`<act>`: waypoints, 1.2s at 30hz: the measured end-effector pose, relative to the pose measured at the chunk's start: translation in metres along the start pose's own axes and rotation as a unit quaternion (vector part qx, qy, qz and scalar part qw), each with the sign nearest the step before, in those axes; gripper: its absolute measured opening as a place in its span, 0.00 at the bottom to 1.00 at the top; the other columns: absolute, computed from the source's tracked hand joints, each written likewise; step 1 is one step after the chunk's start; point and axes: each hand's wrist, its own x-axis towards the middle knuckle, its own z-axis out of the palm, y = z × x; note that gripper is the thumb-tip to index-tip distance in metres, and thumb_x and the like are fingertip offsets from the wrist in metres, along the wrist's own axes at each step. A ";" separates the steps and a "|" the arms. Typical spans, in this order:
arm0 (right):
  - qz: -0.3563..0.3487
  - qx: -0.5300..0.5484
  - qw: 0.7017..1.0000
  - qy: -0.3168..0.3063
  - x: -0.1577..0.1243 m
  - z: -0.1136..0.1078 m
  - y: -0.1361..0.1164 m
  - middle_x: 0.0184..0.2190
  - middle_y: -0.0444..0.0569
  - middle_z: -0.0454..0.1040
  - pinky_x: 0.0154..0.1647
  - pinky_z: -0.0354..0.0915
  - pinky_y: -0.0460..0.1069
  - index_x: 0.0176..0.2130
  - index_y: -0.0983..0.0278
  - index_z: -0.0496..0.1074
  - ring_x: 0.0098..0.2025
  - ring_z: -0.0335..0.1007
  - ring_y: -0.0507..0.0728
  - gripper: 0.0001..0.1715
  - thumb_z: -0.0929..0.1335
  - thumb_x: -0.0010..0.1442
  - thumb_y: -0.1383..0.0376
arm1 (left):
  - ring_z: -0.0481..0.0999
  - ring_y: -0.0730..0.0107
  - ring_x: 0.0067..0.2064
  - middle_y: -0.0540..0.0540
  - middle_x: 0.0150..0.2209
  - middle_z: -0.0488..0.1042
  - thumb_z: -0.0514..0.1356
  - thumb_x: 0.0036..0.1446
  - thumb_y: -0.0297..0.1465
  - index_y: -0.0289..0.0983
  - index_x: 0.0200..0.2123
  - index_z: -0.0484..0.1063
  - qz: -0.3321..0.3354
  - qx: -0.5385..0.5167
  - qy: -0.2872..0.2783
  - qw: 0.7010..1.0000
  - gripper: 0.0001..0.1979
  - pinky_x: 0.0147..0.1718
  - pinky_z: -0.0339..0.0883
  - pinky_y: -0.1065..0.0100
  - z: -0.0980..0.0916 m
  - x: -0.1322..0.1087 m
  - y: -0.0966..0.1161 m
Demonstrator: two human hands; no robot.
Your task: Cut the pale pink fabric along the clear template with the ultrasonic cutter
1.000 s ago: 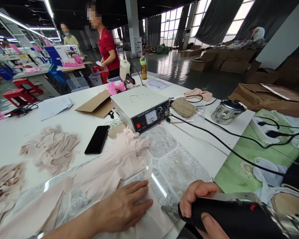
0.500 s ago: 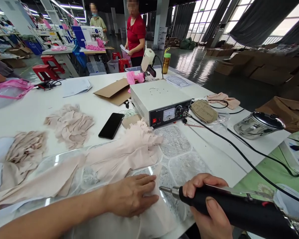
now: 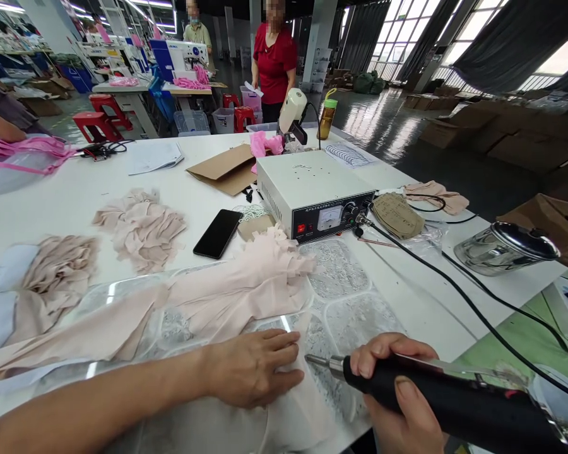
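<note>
Pressing the pale pink fabric (image 3: 227, 296) flat with the left hand (image 3: 253, 369) — palm down, fingers straight and close together, nothing grasped, forearm in from the lower left. Gripping the black handheld tool (image 3: 454, 407) in the right hand (image 3: 397, 394), fingers curled fully round the barrel, thumb on the near side. Holding its metal tip (image 3: 318, 360) roughly level — just beside the left fingertips, near the fabric's edge on the clear sheet (image 3: 123, 290).
</note>
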 end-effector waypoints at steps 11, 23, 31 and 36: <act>-0.016 -0.014 1.000 0.015 0.000 -0.002 0.003 0.31 0.42 0.64 0.24 0.70 0.51 0.39 0.58 0.69 0.24 0.66 0.50 0.05 0.66 0.60 0.63 | 0.75 0.53 0.52 0.36 0.45 0.76 0.53 0.66 0.26 0.29 0.46 0.75 0.012 0.019 0.012 1.000 0.12 0.62 0.61 0.58 -0.001 0.002 0.000; -0.001 -0.013 1.000 0.019 0.001 -0.001 0.002 0.30 0.42 0.65 0.25 0.70 0.51 0.39 0.57 0.69 0.24 0.66 0.50 0.04 0.67 0.60 0.63 | 0.76 0.55 0.50 0.37 0.43 0.75 0.53 0.66 0.26 0.30 0.45 0.75 0.020 0.017 -0.004 1.000 0.12 0.62 0.61 0.58 -0.004 0.003 0.000; 0.007 -0.024 1.000 0.013 -0.001 -0.001 -0.009 0.29 0.41 0.63 0.22 0.68 0.49 0.38 0.57 0.69 0.22 0.64 0.50 0.07 0.68 0.59 0.59 | 0.75 0.53 0.51 0.36 0.44 0.75 0.54 0.66 0.28 0.30 0.47 0.75 0.023 0.026 0.007 0.999 0.12 0.60 0.63 0.57 -0.002 0.001 0.000; 0.009 -0.032 0.999 -0.005 -0.006 -0.002 -0.011 0.29 0.42 0.63 0.23 0.69 0.51 0.39 0.56 0.69 0.23 0.64 0.50 0.07 0.68 0.60 0.58 | 0.74 0.50 0.53 0.36 0.45 0.75 0.54 0.67 0.28 0.30 0.48 0.75 0.020 0.025 -0.003 0.999 0.14 0.59 0.64 0.55 0.000 0.000 -0.001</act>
